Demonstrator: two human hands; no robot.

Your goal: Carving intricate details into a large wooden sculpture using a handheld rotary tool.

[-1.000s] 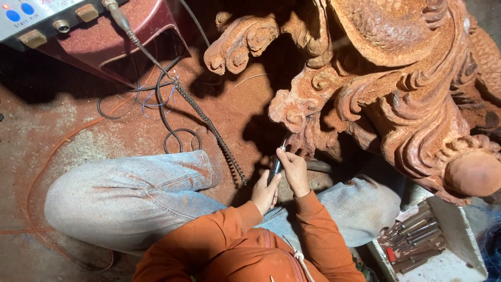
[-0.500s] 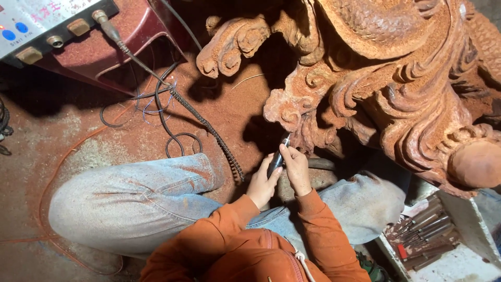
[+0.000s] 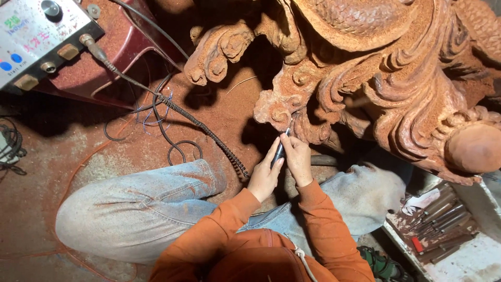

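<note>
Slim dark rotary handpiece (image 3: 278, 151), tip against reddish dusty wood carving (image 3: 376, 78).

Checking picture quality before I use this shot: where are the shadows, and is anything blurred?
Head view: deep shadow under the carved sculpture, around the tool held by the left hand and right hand; the hands are sharp, and the control box is bright.

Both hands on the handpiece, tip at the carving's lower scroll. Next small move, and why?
Probably a short stroke along the scroll's edge. The left hand and right hand both grip the slim handpiece, and its tip sits at a curl of the dust-coated wooden carving, seemingly touching it.
</note>
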